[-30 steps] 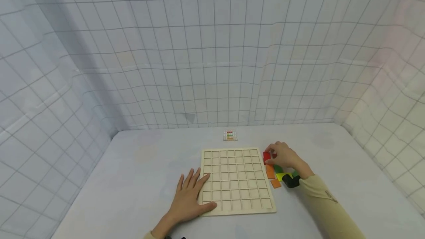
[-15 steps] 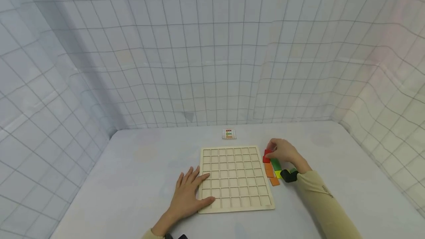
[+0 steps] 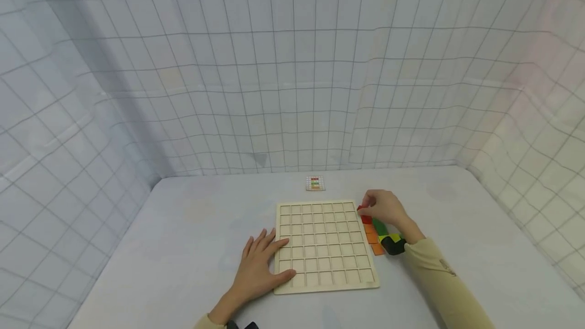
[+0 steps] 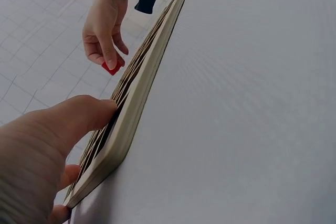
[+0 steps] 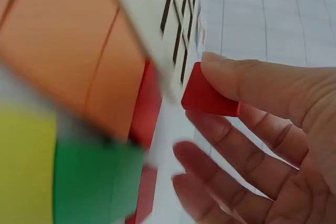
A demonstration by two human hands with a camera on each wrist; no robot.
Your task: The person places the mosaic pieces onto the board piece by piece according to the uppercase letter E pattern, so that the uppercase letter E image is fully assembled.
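Your right hand [image 3: 385, 208]: thumb and fingers pinch a flat red tile [image 5: 211, 98], right of centre in the head view.
Your left hand [image 3: 256, 270]: fingers spread, thumb and forefinger on the pale wooden gridded board [image 3: 322, 251], lower centre.
Beside its right edge: flat orange tiles [image 3: 370, 237].

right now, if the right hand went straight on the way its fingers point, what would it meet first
Probably the pale grid board, near its far right corner, with the red tile the right hand pinches leading; height is unclear, so it may pass above.
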